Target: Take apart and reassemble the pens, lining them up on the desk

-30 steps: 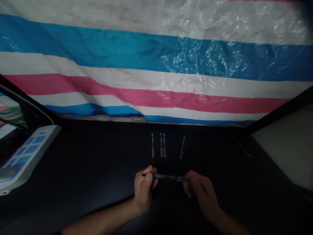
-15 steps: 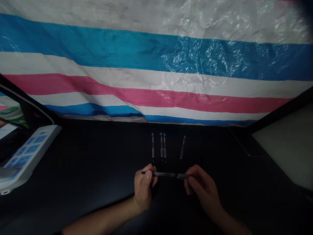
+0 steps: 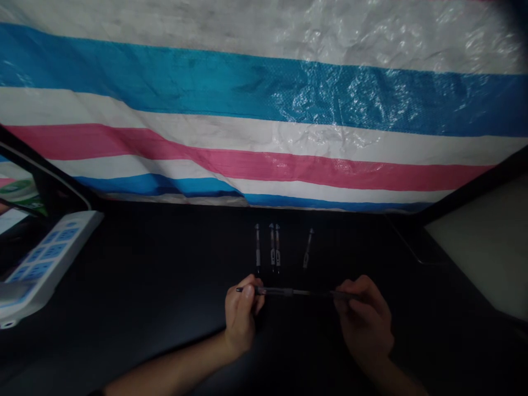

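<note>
My left hand (image 3: 241,316) is closed around the barrel of a pen (image 3: 276,291), which lies level and points right. Its slim writing tip is bare. To the right, my right hand (image 3: 367,316) pinches the dark pen cap (image 3: 344,295), which is off the pen, with a gap between cap and tip. Just beyond the hands, several similar pens lie lengthwise on the black table: one on the left (image 3: 258,247), two close together (image 3: 274,247), and a slightly slanted one (image 3: 308,248) apart on the right.
A white power strip (image 3: 53,256) with blue socket faces lies on the left of the black table (image 3: 165,258). A striped plastic sheet (image 3: 231,82) hangs behind the table's far edge. A flat dark object (image 3: 406,239) lies at the far right.
My right hand has moved right, drawing the cap off the pen and baring its tip. My left hand stays nearly in place with the pen.
</note>
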`<state>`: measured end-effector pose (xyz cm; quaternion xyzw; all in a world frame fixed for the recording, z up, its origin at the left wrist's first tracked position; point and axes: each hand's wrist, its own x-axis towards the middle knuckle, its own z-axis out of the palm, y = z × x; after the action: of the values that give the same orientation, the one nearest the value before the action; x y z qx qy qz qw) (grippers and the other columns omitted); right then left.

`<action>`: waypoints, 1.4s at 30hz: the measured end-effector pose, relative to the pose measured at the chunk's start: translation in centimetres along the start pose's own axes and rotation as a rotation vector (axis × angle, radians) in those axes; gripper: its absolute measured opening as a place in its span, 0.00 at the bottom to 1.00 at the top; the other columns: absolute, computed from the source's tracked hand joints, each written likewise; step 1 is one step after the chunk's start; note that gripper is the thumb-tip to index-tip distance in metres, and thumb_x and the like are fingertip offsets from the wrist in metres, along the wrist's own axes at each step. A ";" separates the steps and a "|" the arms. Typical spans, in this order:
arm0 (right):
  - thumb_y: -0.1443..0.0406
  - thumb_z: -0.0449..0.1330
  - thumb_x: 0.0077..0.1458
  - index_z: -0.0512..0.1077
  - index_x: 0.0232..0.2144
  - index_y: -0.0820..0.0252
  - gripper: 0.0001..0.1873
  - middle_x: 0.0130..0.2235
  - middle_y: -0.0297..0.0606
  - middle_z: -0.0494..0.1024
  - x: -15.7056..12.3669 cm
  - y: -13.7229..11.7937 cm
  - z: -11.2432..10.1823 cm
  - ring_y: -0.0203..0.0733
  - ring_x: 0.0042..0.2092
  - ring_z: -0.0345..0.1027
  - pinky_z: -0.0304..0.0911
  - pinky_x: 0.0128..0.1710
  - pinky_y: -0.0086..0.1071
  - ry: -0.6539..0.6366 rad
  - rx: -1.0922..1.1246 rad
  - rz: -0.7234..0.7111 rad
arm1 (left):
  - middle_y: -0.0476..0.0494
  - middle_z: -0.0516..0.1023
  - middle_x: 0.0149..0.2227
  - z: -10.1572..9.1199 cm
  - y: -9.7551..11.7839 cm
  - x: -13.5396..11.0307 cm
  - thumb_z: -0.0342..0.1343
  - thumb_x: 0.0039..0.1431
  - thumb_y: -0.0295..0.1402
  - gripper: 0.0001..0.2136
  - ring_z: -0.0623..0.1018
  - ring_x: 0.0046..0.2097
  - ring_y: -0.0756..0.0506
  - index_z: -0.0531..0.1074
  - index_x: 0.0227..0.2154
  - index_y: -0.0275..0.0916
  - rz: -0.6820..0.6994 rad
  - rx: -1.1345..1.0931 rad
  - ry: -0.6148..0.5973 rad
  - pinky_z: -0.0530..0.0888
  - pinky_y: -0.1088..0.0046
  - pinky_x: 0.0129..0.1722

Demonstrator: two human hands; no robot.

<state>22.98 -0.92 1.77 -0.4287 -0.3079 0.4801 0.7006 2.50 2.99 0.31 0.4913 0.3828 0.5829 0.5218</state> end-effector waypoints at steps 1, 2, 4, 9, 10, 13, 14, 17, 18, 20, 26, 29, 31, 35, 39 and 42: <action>0.71 0.58 0.45 0.69 0.25 0.57 0.04 0.24 0.31 0.68 0.0 0.0 0.0 0.31 0.25 0.63 0.59 0.23 0.23 0.021 0.005 0.011 | 0.53 0.55 0.16 0.0 0.0 0.0 0.44 0.65 0.46 0.23 0.56 0.19 0.52 0.57 0.17 0.40 0.005 -0.004 0.000 0.52 0.73 0.19; 0.71 0.58 0.45 0.69 0.25 0.57 0.04 0.24 0.31 0.68 0.0 0.0 0.0 0.32 0.26 0.63 0.59 0.23 0.23 0.030 0.006 0.016 | 0.53 0.55 0.16 0.0 0.0 0.0 0.44 0.65 0.46 0.22 0.56 0.19 0.52 0.57 0.17 0.40 0.008 -0.011 -0.004 0.52 0.73 0.20; 0.70 0.58 0.45 0.69 0.25 0.57 0.04 0.25 0.31 0.68 -0.1 0.0 0.0 0.32 0.26 0.63 0.60 0.23 0.23 0.024 -0.002 0.019 | 0.54 0.55 0.16 0.0 -0.1 0.0 0.44 0.65 0.46 0.22 0.55 0.19 0.52 0.56 0.18 0.40 0.006 -0.033 -0.014 0.52 0.73 0.19; 0.71 0.57 0.46 0.69 0.26 0.57 0.05 0.26 0.32 0.67 0.0 0.1 -0.1 0.32 0.26 0.63 0.60 0.22 0.23 0.011 -0.026 -0.017 | 0.54 0.55 0.16 -0.1 -0.5 -0.1 0.45 0.65 0.45 0.22 0.55 0.19 0.52 0.57 0.18 0.40 -0.004 -0.077 -0.014 0.51 0.73 0.19; 0.71 0.57 0.47 0.69 0.27 0.57 0.05 0.26 0.32 0.67 0.0 0.1 -0.1 0.32 0.25 0.62 0.59 0.22 0.23 -0.006 -0.032 -0.035 | 0.54 0.55 0.16 -0.1 -0.5 -0.1 0.45 0.65 0.45 0.22 0.55 0.20 0.52 0.57 0.18 0.40 -0.008 -0.084 -0.015 0.51 0.73 0.19; 0.71 0.57 0.52 0.70 0.30 0.56 0.05 0.25 0.30 0.66 0.0 0.3 0.2 0.30 0.22 0.60 0.57 0.20 0.23 -0.103 -0.094 -0.104 | 0.54 0.55 0.16 -0.1 -0.6 -0.2 0.46 0.65 0.46 0.22 0.55 0.20 0.53 0.58 0.18 0.39 -0.040 -0.090 -0.028 0.51 0.74 0.20; 0.71 0.57 0.53 0.70 0.31 0.56 0.05 0.25 0.29 0.67 -0.1 0.3 0.5 0.30 0.22 0.61 0.58 0.21 0.23 -0.146 -0.136 -0.116 | 0.54 0.55 0.16 -0.1 -0.5 -0.3 0.46 0.65 0.46 0.22 0.55 0.20 0.53 0.58 0.18 0.39 -0.052 -0.089 -0.031 0.51 0.74 0.20; 0.70 0.56 0.59 0.69 0.36 0.56 0.05 0.28 0.32 0.72 -0.5 0.2 1.2 0.32 0.25 0.67 0.64 0.24 0.26 -0.283 -0.298 -0.125 | 0.54 0.55 0.16 0.0 -0.4 -0.3 0.46 0.65 0.46 0.22 0.55 0.20 0.53 0.57 0.18 0.39 -0.070 -0.086 -0.036 0.51 0.74 0.20; 0.70 0.55 0.60 0.69 0.38 0.55 0.06 0.30 0.33 0.73 -0.6 0.2 1.4 0.33 0.26 0.69 0.65 0.25 0.27 -0.312 -0.349 -0.147 | 0.54 0.55 0.16 0.0 -0.4 -0.3 0.46 0.65 0.46 0.22 0.55 0.20 0.53 0.57 0.18 0.39 -0.071 -0.086 -0.031 0.51 0.74 0.19; 0.70 0.54 0.62 0.69 0.41 0.54 0.07 0.31 0.35 0.75 -0.8 0.2 1.6 0.34 0.28 0.70 0.66 0.26 0.27 -0.331 -0.441 -0.221 | 0.54 0.54 0.16 0.0 -0.4 -0.3 0.46 0.65 0.46 0.22 0.55 0.19 0.53 0.56 0.18 0.40 -0.072 -0.087 -0.014 0.51 0.74 0.19; 0.68 0.54 0.62 0.68 0.45 0.54 0.09 0.30 0.33 0.77 -0.7 0.6 1.1 0.35 0.29 0.72 0.67 0.29 0.27 -0.366 -0.691 -0.350 | 0.54 0.54 0.16 0.1 -0.4 -0.2 0.46 0.64 0.47 0.23 0.54 0.20 0.53 0.57 0.17 0.40 -0.101 -0.084 -0.010 0.50 0.73 0.19; 0.64 0.51 0.65 0.69 0.34 0.57 0.08 0.24 0.30 0.73 -0.4 0.4 1.0 0.33 0.25 0.69 0.63 0.26 0.25 -0.422 -0.796 -0.302 | 0.54 0.54 0.16 0.2 -0.3 -0.2 0.46 0.64 0.47 0.23 0.54 0.20 0.53 0.57 0.18 0.39 -0.101 -0.093 -0.010 0.50 0.74 0.19; 0.61 0.46 0.67 0.66 0.24 0.58 0.20 0.20 0.29 0.67 -0.3 0.2 1.1 0.32 0.21 0.63 0.58 0.23 0.25 -0.479 -0.826 -0.265 | 0.54 0.54 0.16 0.2 -0.2 -0.3 0.47 0.64 0.47 0.23 0.54 0.19 0.53 0.57 0.18 0.39 -0.078 -0.089 -0.026 0.51 0.74 0.19; 0.58 0.46 0.67 0.67 0.37 0.57 0.14 0.24 0.31 0.70 -0.6 0.1 1.2 0.34 0.24 0.64 0.60 0.25 0.27 -0.550 -0.777 -0.241 | 0.54 0.55 0.16 0.3 -0.2 -0.3 0.48 0.63 0.47 0.23 0.55 0.19 0.53 0.58 0.17 0.39 -0.064 -0.085 -0.022 0.51 0.74 0.19; 0.61 0.49 0.66 0.63 0.45 0.55 0.08 0.30 0.33 0.72 -0.7 0.3 1.0 0.35 0.26 0.66 0.62 0.27 0.28 -0.534 -0.815 -0.240 | 0.55 0.53 0.16 0.3 -0.4 -0.3 0.49 0.62 0.48 0.22 0.54 0.19 0.53 0.58 0.17 0.40 -0.120 -0.133 0.010 0.50 0.74 0.18; 0.60 0.46 0.67 0.65 0.30 0.56 0.15 0.24 0.30 0.66 -0.4 0.4 0.8 0.34 0.24 0.61 0.58 0.26 0.27 -0.611 -0.866 -0.227 | 0.55 0.53 0.16 0.3 -0.5 -0.2 0.49 0.63 0.48 0.23 0.54 0.19 0.53 0.58 0.17 0.39 -0.121 -0.121 -0.002 0.51 0.74 0.18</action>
<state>21.98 -1.00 1.80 -0.4833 -0.7115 0.3335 0.3859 2.88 2.85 -0.14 0.4356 0.3753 0.5719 0.5851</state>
